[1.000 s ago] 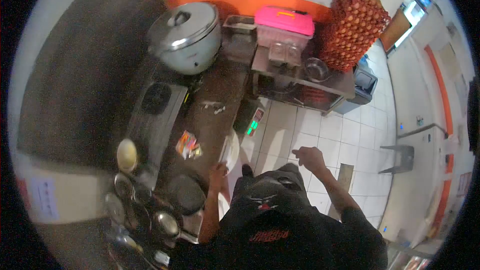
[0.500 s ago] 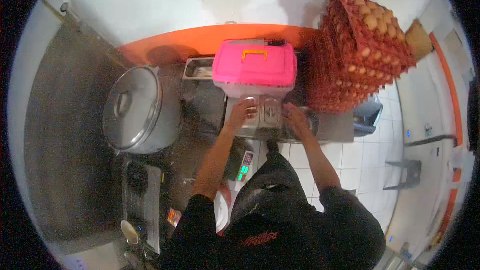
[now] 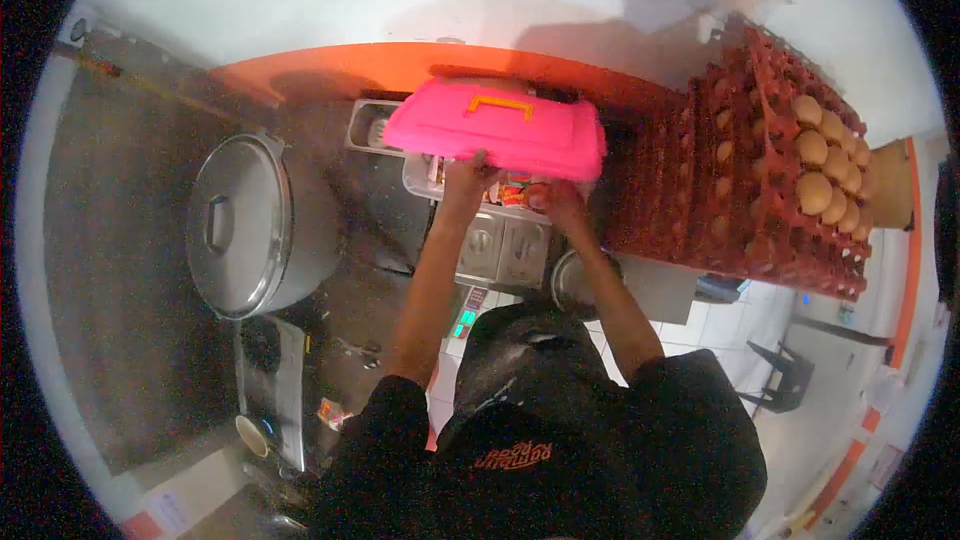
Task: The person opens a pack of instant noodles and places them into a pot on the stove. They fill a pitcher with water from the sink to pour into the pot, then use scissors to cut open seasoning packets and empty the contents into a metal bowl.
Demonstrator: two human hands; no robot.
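A pink lid (image 3: 500,130) with a yellow handle is lifted and tilted over a clear plastic box (image 3: 418,178). My left hand (image 3: 470,180) has its fingers closed on the lid's front edge. Under that edge, my right hand (image 3: 553,200) reaches to the box's opening, its fingers drawn together; whether it holds anything is too small to tell. Small red and white packets (image 3: 512,190) show inside the box between my hands. Two lidded metal containers (image 3: 502,248) stand just in front of the box.
Stacked red trays of eggs (image 3: 740,160) rise at the right. A large lidded pot (image 3: 245,225) stands at the left, and a metal tray (image 3: 368,127) lies behind the counter's middle. Near my right forearm is a round metal bowl (image 3: 572,282).
Both hands have moved from the metal containers up to the box. The pink lid has been raised and tilted, uncovering packets inside. The view has shifted, bringing the egg trays closer.
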